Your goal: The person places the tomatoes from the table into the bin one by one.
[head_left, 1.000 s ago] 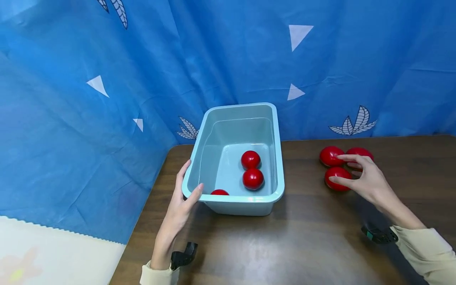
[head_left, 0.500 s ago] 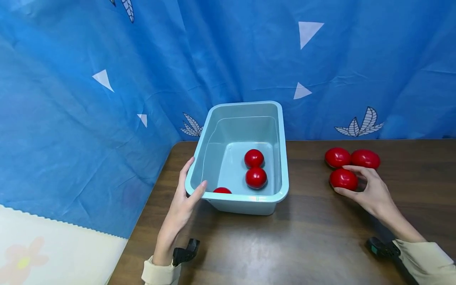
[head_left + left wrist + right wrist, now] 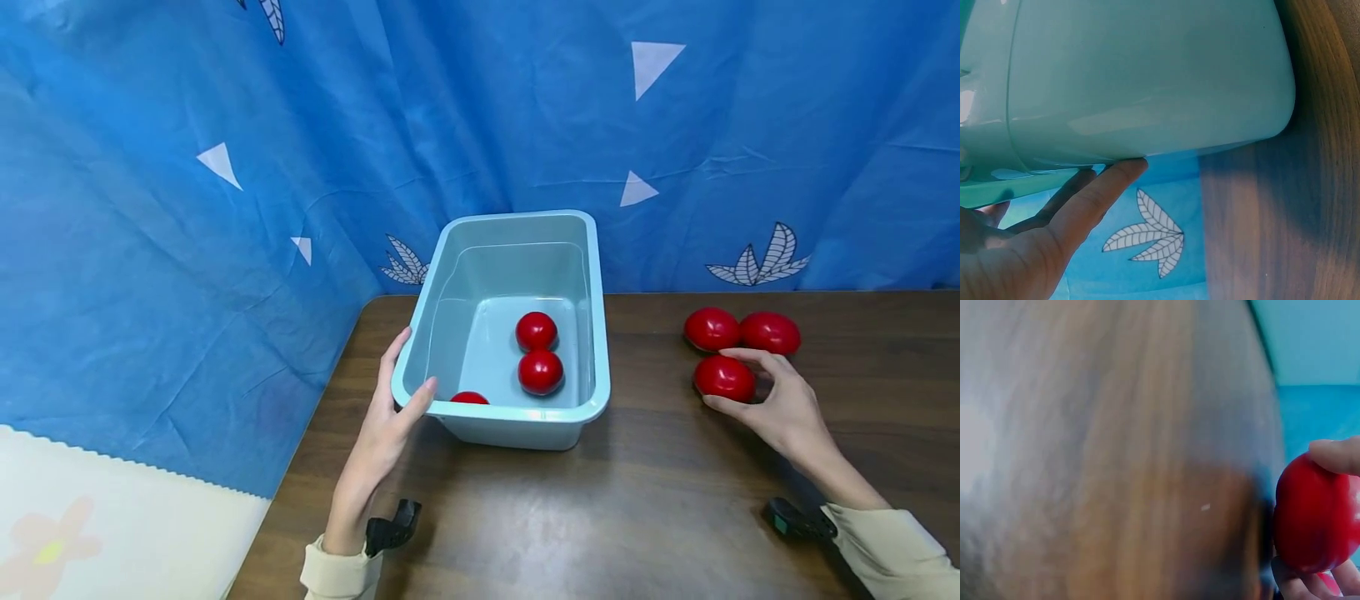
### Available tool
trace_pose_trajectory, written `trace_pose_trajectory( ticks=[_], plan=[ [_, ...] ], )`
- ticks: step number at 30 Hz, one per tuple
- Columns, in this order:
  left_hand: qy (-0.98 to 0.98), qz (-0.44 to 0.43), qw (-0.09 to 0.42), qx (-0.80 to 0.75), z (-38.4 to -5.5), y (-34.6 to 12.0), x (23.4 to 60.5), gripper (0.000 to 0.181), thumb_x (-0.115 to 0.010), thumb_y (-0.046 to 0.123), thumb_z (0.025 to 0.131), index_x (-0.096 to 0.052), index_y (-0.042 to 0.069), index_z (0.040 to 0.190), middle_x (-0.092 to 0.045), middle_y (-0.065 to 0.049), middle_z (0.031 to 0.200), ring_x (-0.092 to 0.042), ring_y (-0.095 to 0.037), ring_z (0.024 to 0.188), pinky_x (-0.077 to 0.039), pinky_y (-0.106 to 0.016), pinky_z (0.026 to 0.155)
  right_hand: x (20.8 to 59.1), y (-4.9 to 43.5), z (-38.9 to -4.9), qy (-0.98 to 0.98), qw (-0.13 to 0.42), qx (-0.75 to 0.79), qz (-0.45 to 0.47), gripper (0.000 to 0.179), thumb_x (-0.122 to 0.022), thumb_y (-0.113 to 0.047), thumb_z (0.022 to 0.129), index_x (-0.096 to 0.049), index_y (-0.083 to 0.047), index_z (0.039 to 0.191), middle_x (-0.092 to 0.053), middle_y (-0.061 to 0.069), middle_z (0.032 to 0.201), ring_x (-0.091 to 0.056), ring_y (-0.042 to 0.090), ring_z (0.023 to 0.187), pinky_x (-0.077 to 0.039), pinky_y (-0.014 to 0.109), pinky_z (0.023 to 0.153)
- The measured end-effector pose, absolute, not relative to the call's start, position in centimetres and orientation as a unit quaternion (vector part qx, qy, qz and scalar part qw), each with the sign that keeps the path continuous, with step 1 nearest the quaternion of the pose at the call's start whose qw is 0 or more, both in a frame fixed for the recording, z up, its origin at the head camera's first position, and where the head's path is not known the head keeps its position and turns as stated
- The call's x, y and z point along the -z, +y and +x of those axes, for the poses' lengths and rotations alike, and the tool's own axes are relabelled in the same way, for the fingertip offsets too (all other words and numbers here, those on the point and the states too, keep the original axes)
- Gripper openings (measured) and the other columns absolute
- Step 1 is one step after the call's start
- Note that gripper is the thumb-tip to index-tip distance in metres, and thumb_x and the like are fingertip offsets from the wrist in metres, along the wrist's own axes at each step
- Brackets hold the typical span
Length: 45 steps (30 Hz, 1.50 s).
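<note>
My left hand [image 3: 387, 425] holds the near-left corner of a light blue plastic bin [image 3: 517, 414], thumb over the rim and fingers along the outer side. In the left wrist view, fingertips [image 3: 1130, 167] touch the bin's wall. Inside the bin lie a red ball [image 3: 536, 331], a second red ball [image 3: 540, 372] and a third [image 3: 469, 398], partly hidden by the front rim. My right hand [image 3: 783, 408] pinches a glossy red egg-shaped ball [image 3: 723, 378] between thumb and fingers; the right wrist view shows this red ball [image 3: 1313, 515] closely.
Just behind the right hand, two more red oval balls [image 3: 712, 329] [image 3: 770, 333] lie side by side. Everything stands on a dark brown wooden table [image 3: 645, 508]. A blue patterned curtain [image 3: 487, 108] hangs along its back and left side. White cloth [image 3: 112, 525] shows at the lower left.
The right hand has come down and closed its thumb and fingers around the nearest red ball. The left hand stays on the bin's corner. The head view has shifted slightly.
</note>
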<state>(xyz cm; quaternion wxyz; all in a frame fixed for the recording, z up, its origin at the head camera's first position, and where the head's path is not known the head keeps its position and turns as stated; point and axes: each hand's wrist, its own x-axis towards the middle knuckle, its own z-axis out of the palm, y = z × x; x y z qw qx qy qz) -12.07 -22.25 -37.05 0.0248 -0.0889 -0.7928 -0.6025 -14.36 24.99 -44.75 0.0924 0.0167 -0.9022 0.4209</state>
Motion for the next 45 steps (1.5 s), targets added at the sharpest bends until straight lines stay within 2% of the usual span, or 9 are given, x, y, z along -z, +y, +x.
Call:
trace_pose_trajectory(
  ticks=[2, 4, 6, 9, 12, 15, 30, 37, 45],
  plan=[
    [-0.794, -0.089, 0.024, 0.601, -12.1, -22.2, 37.0, 0.078, -0.062, 0.018, 0.102, -0.018, 0.026, 0.166, -0.028, -0.01, 0.163, -0.037, -0.04, 0.143, -0.049, -0.063, 0.105, 44.3, 25.1, -14.0, -0.896, 0.093, -0.434, 0.01, 0.07, -0.087, -0.005, 0.082, -0.053, 0.001, 0.142, -0.047, 0.036, 0.141, -0.051, 0.048, 0.108, -0.046, 0.012, 0.064],
    [-0.795, -0.087, 0.026, 0.599, -12.1, -22.2, 37.0, 0.078, -0.062, 0.019, 0.102, -0.018, 0.026, 0.166, -0.029, -0.011, 0.163, -0.037, -0.04, 0.143, -0.049, -0.063, 0.105, 43.6, 25.1, -13.8, -0.885, 0.097, -0.455, 0.007, 0.071, -0.087, -0.004, 0.082, -0.052, 0.0, 0.143, -0.045, 0.034, 0.143, -0.052, 0.038, 0.109, -0.045, 0.005, 0.067],
    [-0.797, -0.085, 0.028, 0.598, -12.1, -22.2, 36.9, 0.078, -0.062, 0.019, 0.102, -0.018, 0.025, 0.166, -0.029, -0.011, 0.163, -0.037, -0.04, 0.142, -0.048, -0.064, 0.105, 42.6, 24.9, -13.6, -0.873, 0.1, -0.477, 0.005, 0.072, -0.087, -0.004, 0.083, -0.052, -0.005, 0.146, -0.042, 0.029, 0.148, -0.05, 0.025, 0.112, -0.044, 0.002, 0.071],
    [-0.797, -0.085, 0.03, 0.597, -12.0, -22.2, 36.9, 0.078, -0.061, 0.019, 0.102, -0.018, 0.025, 0.166, -0.028, -0.011, 0.163, -0.037, -0.04, 0.143, -0.047, -0.065, 0.105, 40.9, 24.4, -13.4, -0.851, 0.106, -0.515, 0.008, 0.072, -0.087, -0.003, 0.083, -0.055, -0.013, 0.147, -0.043, 0.014, 0.147, -0.046, 0.008, 0.11, -0.045, 0.001, 0.078],
    [-0.796, -0.088, 0.028, 0.598, -12.1, -22.1, 36.9, 0.078, -0.061, 0.019, 0.102, -0.017, 0.025, 0.166, -0.027, -0.011, 0.164, -0.036, -0.04, 0.143, -0.047, -0.065, 0.105, 39.1, 23.7, -13.1, -0.83, 0.106, -0.547, 0.019, 0.072, -0.086, -0.001, 0.085, -0.056, -0.019, 0.148, -0.046, 0.0, 0.142, -0.05, 0.003, 0.11, -0.049, 0.004, 0.079],
    [-0.796, -0.088, 0.026, 0.598, -12.0, -22.1, 37.0, 0.078, -0.061, 0.019, 0.102, -0.017, 0.025, 0.166, -0.027, -0.011, 0.164, -0.036, -0.04, 0.143, -0.047, -0.066, 0.105, 37.4, 22.7, -12.9, -0.816, 0.101, -0.567, 0.037, 0.073, -0.085, 0.0, 0.085, -0.055, -0.019, 0.149, -0.048, -0.004, 0.141, -0.055, 0.004, 0.112, -0.053, 0.009, 0.079],
    [-0.793, -0.085, 0.023, 0.603, -11.9, -22.2, 36.9, 0.077, -0.061, 0.018, 0.103, -0.017, 0.026, 0.166, -0.028, -0.01, 0.163, -0.038, -0.039, 0.142, -0.047, -0.062, 0.106, 30.0, 14.9, -14.1, -0.689, 0.046, -0.71, 0.136, 0.07, -0.082, 0.008, 0.084, -0.057, -0.014, 0.146, -0.045, 0.009, 0.15, -0.057, 0.023, 0.125, -0.059, 0.023, 0.084],
    [-0.791, -0.082, 0.017, 0.606, -12.0, -22.0, 36.8, 0.079, -0.064, 0.02, 0.101, -0.018, 0.027, 0.166, -0.029, -0.009, 0.164, -0.038, -0.04, 0.144, -0.048, -0.062, 0.106, 27.7, 12.1, -14.9, -0.697, 0.013, -0.698, 0.166, 0.068, -0.083, 0.003, 0.086, -0.056, -0.012, 0.147, -0.05, 0.008, 0.147, -0.059, 0.029, 0.126, -0.059, 0.027, 0.087],
    [-0.788, -0.081, 0.018, 0.611, -11.8, -22.1, 37.1, 0.079, -0.064, 0.02, 0.101, -0.019, 0.027, 0.165, -0.029, -0.01, 0.164, -0.037, -0.044, 0.144, -0.048, -0.063, 0.105, 26.6, 9.0, -18.1, -0.743, -0.015, -0.643, 0.183, 0.07, -0.086, -0.004, 0.083, -0.057, -0.011, 0.146, -0.053, 0.006, 0.146, -0.06, 0.03, 0.124, -0.061, 0.032, 0.088]
  ],
)
